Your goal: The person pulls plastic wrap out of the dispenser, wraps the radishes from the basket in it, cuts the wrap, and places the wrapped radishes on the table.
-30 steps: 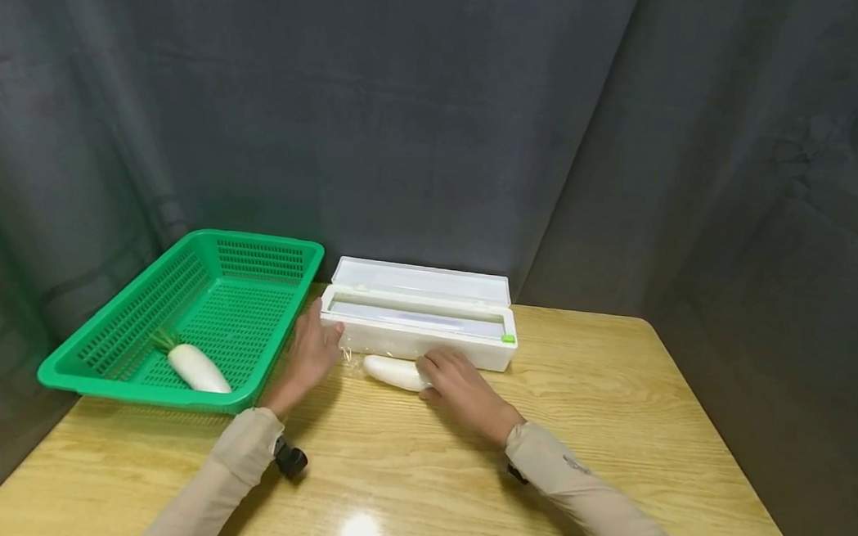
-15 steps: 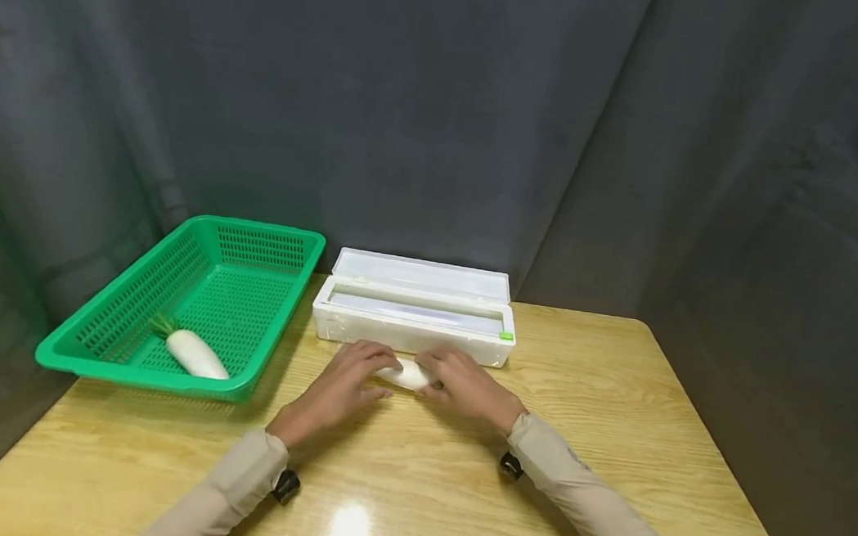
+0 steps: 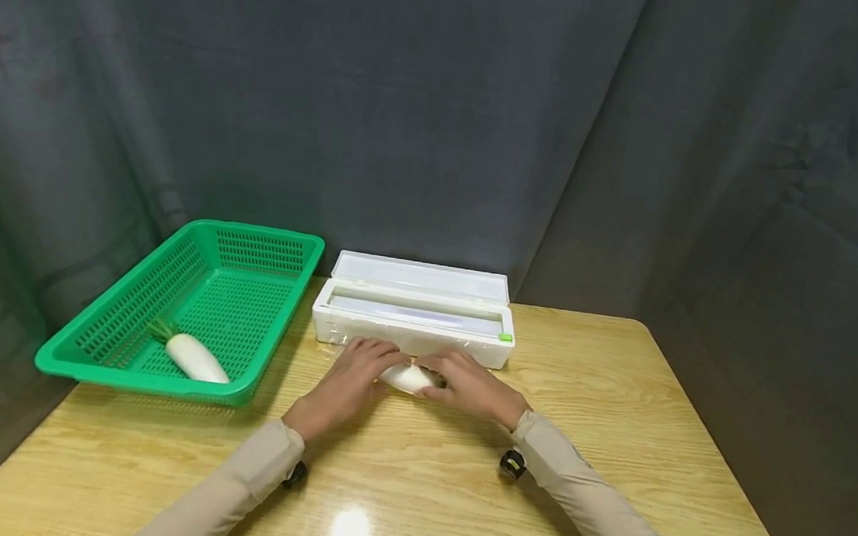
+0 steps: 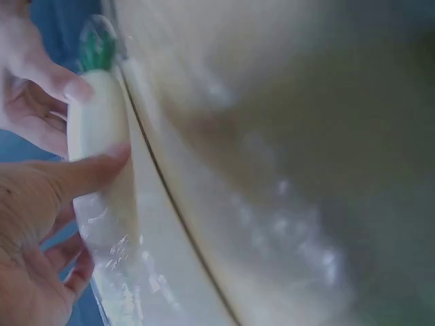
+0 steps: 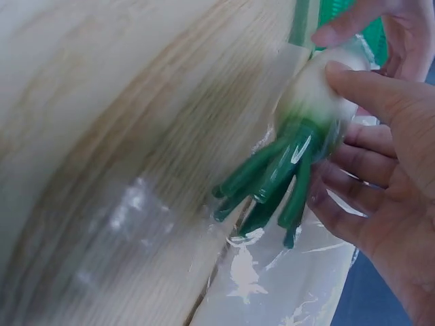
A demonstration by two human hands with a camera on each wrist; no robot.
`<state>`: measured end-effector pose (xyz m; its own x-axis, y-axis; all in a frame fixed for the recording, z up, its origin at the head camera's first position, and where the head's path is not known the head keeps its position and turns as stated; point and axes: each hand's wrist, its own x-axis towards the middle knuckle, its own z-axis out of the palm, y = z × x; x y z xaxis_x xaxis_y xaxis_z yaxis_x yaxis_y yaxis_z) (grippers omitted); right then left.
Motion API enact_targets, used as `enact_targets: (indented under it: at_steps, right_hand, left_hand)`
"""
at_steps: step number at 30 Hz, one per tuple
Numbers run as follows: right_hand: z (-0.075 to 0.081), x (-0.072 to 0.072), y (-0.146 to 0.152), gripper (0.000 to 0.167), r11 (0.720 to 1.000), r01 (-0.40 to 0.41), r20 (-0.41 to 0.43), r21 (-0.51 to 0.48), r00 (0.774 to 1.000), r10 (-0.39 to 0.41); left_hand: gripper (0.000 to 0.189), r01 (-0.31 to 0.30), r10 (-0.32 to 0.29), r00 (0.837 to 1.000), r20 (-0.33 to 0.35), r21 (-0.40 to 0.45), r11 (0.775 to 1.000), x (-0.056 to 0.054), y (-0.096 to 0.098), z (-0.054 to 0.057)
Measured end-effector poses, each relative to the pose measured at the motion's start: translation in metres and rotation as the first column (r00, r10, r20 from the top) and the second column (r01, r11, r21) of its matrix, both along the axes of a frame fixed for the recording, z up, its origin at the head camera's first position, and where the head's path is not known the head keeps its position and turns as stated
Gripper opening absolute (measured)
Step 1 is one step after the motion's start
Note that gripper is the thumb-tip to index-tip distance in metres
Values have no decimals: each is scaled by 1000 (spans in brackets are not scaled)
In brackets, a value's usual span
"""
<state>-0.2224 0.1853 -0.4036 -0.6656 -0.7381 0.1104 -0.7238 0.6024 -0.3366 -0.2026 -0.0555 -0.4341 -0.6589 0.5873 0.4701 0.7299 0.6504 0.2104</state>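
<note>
Gripping one radish (image 3: 405, 379) of two: left hand (image 3: 351, 380), right hand (image 3: 469, 387).

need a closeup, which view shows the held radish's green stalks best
The right wrist view: the green stalks fan out large and near. The left wrist view shows just a small clump; in the head view the right hand mostly hides them.

radish (image 4: 100, 119): smooth | film (image 5: 246, 275): glossy plastic | table (image 3: 416, 480): glossy wood | basket (image 3: 142, 379): plastic | curtain (image 3: 408, 127): matt cloth
</note>
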Motion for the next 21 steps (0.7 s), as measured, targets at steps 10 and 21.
enact_targets:
  at_steps: [10,21]
  right_hand:
    - [3,-4,3,43,999,-34,85,-2,996,34]
    - [1,-1,6,44,994,-107,187,15,977,102]
  left_hand:
    - [52,-3,3,1000,-4,-58,998,0,5,8]
    - [48,22,-13,994,108,-74,997,7,3,0]
